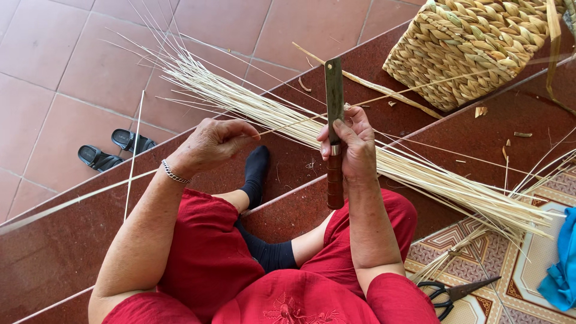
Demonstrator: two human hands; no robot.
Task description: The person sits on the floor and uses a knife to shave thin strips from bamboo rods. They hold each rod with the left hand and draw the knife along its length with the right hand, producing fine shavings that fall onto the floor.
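Far left, on pale red floor tiles (72, 72): pair of black slip-on sandals (114, 150), well apart from the hands. Next, a long thin pale cane strip (135, 144) standing nearly upright beside the left forearm.

Left hand (213, 144), silver chain bracelet (174, 174) at the wrist: fingers curled, thumb & fingertips pinched together on a single thin pale reed strand (288, 125) that runs right toward the knife.

Below, btwn the hands: foot in black sock (257, 174) on the dark red step (300, 210), red trousers (204, 246).

Right hand (354, 150): closed tight round a long flat-bladed knife w/ brown ringed wooden handle (334, 120), held upright, blade up, thumb on the blade base.

Behind both hands: big fanned bundle of thin pale reed strips (420, 174) lying diagonally across the steps, upper left to lower right.

Upper right: woven straw-coloured basket (474, 48). Lower right: black-handled scissors (456, 293) on patterned tiles, blue cloth (561, 264) at the edge.
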